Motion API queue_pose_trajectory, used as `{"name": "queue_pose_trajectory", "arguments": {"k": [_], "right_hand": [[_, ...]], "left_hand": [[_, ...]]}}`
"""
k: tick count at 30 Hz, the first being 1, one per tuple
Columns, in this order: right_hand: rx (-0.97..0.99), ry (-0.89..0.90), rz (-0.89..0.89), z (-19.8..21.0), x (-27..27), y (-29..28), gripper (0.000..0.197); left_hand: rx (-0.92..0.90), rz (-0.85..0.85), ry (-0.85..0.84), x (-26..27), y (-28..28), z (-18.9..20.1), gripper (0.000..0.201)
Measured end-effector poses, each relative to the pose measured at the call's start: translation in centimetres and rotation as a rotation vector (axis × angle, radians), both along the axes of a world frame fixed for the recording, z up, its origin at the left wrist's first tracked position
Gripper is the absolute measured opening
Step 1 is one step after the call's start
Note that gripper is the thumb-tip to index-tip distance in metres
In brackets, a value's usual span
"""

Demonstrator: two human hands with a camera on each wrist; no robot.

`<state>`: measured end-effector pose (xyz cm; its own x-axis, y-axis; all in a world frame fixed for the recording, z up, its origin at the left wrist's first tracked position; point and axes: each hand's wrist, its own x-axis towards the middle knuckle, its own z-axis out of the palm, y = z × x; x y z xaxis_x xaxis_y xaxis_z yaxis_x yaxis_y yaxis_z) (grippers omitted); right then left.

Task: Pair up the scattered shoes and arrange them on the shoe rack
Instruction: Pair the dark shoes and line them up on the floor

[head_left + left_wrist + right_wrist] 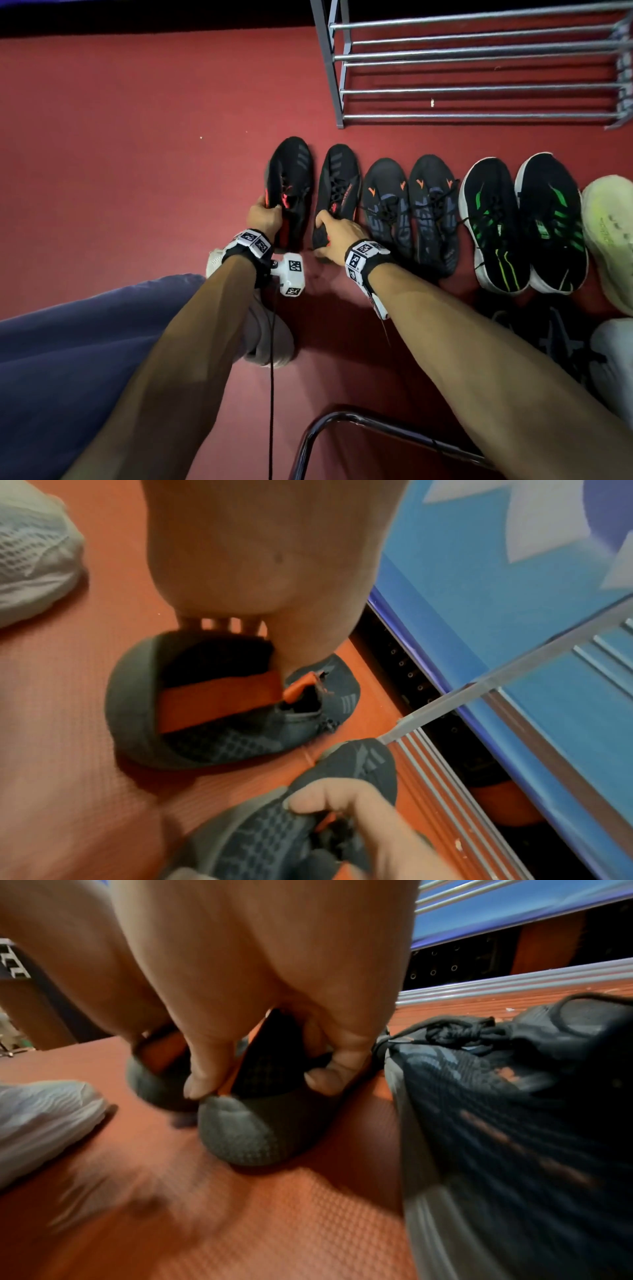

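Note:
Two black shoes with red accents lie side by side on the red floor, toes toward the shoe rack (479, 89). My left hand (267, 209) grips the collar of the left black shoe (291, 171), which is tilted on its side; in the left wrist view the fingers (219, 623) hook into that shoe (222, 723). My right hand (322, 233) pinches the heel collar of the right black shoe (340, 178). In the right wrist view the thumb and fingers (205, 1074) clamp that shoe's heel (260, 1129).
Right of the held pair stand a dark grey pair with orange marks (411, 205), a black pair with green stripes (520, 222) and a pale yellow-green shoe (609, 233). A black shoe (548, 335) and a white shoe (613, 359) lie nearer. A chair frame (342, 425) is below.

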<state>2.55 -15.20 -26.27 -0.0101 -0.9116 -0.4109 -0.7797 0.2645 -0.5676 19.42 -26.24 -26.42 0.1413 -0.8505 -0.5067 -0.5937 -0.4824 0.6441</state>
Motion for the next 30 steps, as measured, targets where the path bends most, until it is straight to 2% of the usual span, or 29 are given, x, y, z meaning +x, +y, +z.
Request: {"name": "queue_pose_trajectory", "arguments": {"k": [2, 4, 6, 10, 15, 18, 21, 23, 26, 30], "right_hand": [[0.024, -0.026, 0.012, 0.1, -0.2, -0.8, 0.059], [0.014, -0.043, 0.001, -0.1, -0.4, -1.0, 0.060], [-0.004, -0.046, -0.029, -0.4, -0.4, -0.7, 0.059], [-0.002, -0.022, -0.032, -0.1, 0.0, -0.4, 0.055], [0.035, -0.024, -0.021, 0.5, 1.0, -0.3, 0.054], [0.037, -0.039, -0.024, 0.1, 1.7, 0.3, 0.051], [0.032, -0.048, -0.034, 0.1, 1.5, 0.3, 0.051], [0.023, -0.055, -0.031, 0.2, 1.2, 0.2, 0.052], [0.020, -0.061, -0.022, 0.2, 1.0, 0.3, 0.054], [0.031, -0.060, -0.032, 0.1, 1.1, 0.6, 0.052]], "left_hand": [[0.003, -0.078, -0.174, 0.9, 0.3, -0.2, 0.048], [-0.055, -0.145, -0.257, 1.0, 1.4, 1.7, 0.038], [-0.114, -0.192, -0.238, 1.1, 2.0, 2.9, 0.038], [-0.105, -0.242, -0.225, 1.8, 2.5, 3.3, 0.062], [-0.084, -0.338, -0.245, 1.4, 2.5, 3.3, 0.057], [-0.053, -0.349, -0.249, 1.6, 2.3, 2.8, 0.061], [-0.032, -0.357, -0.245, 1.1, 2.5, 2.2, 0.055], [-0.002, -0.368, -0.239, 0.1, 2.8, 1.9, 0.062], [0.046, -0.432, -0.360, -0.9, 3.3, 1.4, 0.079], [0.011, -0.480, -0.432, -0.4, 3.7, 1.2, 0.073]]}}
